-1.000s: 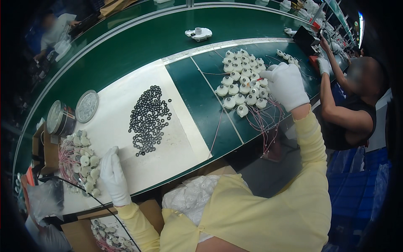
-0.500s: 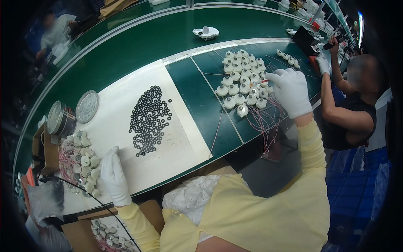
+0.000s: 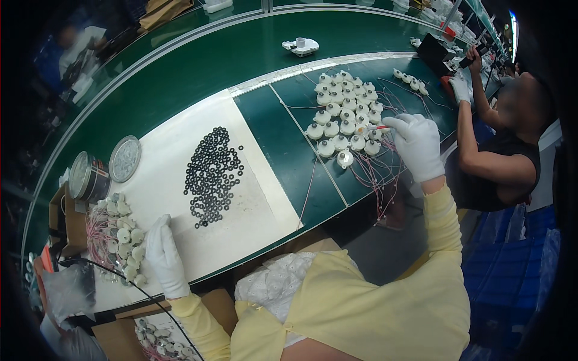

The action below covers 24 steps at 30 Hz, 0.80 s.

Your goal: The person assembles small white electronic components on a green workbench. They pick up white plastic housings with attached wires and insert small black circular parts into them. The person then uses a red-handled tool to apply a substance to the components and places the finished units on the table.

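My right hand (image 3: 415,144), in a white glove, is closed on a slim red stick (image 3: 379,127), apparently a small brush, with an orange-tinted tip. That tip points left and sits over a cluster of small round cream motors (image 3: 347,114) with dark shafts on top; whether it touches one I cannot tell. Thin pink and white wires (image 3: 376,180) trail from the motors over the near table edge. My gloved left hand (image 3: 164,256) rests by the near edge with its fingers stretched out together, holding nothing visible. Left of it lies a heap of similar motors (image 3: 124,237).
Many black rings (image 3: 212,174) lie on the white sheet (image 3: 259,204). A tin (image 3: 90,174) and a round lid (image 3: 125,159) stand far left. A white part (image 3: 300,46) sits on the green strip beyond. A co-worker (image 3: 503,144) works at the right.
My right hand has drawn slightly nearer to me, and the brush-like stick with it now shows more of its length. My left hand has stayed about where it was.
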Available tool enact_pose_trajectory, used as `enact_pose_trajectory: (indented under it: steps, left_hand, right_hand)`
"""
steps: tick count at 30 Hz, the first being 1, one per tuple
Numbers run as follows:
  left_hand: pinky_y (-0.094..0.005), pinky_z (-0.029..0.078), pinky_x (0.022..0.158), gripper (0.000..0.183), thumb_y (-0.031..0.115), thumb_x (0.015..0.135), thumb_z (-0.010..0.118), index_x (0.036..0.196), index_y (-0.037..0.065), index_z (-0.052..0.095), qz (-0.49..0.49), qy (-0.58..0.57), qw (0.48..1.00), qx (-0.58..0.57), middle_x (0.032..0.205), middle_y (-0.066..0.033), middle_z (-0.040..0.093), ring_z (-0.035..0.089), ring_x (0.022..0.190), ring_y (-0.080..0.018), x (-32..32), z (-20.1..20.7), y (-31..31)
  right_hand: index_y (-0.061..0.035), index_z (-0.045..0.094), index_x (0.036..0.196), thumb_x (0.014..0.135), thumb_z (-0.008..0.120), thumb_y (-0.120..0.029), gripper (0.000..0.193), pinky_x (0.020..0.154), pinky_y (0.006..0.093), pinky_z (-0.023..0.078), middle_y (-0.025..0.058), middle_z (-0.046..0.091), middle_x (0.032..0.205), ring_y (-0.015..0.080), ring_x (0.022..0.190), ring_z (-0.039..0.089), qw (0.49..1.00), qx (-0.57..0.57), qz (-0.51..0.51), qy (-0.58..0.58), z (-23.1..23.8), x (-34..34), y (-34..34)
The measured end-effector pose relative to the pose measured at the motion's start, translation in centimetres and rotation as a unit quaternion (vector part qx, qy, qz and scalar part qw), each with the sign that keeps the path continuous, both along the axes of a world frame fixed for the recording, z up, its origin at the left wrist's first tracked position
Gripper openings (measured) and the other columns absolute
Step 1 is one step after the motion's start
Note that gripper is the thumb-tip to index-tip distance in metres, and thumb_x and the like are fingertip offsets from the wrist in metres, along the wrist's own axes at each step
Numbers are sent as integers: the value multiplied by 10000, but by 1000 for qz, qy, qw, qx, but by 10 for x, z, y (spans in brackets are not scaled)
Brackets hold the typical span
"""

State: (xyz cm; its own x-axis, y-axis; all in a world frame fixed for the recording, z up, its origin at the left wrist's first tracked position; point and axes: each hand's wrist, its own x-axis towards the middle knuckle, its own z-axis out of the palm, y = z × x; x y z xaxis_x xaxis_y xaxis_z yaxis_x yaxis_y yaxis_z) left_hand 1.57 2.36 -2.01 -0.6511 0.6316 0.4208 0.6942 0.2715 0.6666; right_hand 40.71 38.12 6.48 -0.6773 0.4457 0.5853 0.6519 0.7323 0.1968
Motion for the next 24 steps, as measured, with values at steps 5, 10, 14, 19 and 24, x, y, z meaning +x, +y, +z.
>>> enact_pose_trajectory:
  steps: [5,10,14,19,24]
  left_hand:
    - [-411,495,1002,283,103,1042,510,1159,-73,697,-1,-4,1000,2,1172,-193,710,655,1103,-322,-1,-1,1]
    - [-415,493,997,282,105,1045,509,1152,-75,698,4,1,1000,1,1164,-192,712,655,1097,-322,2,1,0]
    - [-418,493,993,282,103,1044,507,1150,-77,697,1,-5,1000,9,1157,-193,713,656,1090,-324,0,-1,1]
    - [-420,493,991,275,95,1039,509,1146,-75,697,4,2,1000,2,1148,-194,715,658,1090,-332,1,1,0]
    - [-428,488,994,269,90,1030,515,1149,-63,701,6,8,1000,3,1149,-194,716,657,1102,-339,0,-1,-2]
  right_hand:
    - [-182,765,954,776,683,-61,231,668,396,519,15,731,880,252,788,666,1000,0,-12,-6,-3,3,-1]
    - [-182,765,953,768,682,-43,246,663,394,522,15,729,872,254,774,665,1000,20,-7,-5,-1,8,2]
    - [-177,765,964,759,674,-24,271,655,390,523,21,725,858,259,767,661,999,38,-5,7,4,3,3]
    - [-174,767,983,761,660,-20,291,643,400,516,34,722,848,264,758,660,997,42,55,34,7,-27,8]
    - [-182,769,998,784,654,-53,274,640,399,496,36,727,858,262,768,663,997,29,72,7,4,-56,22]
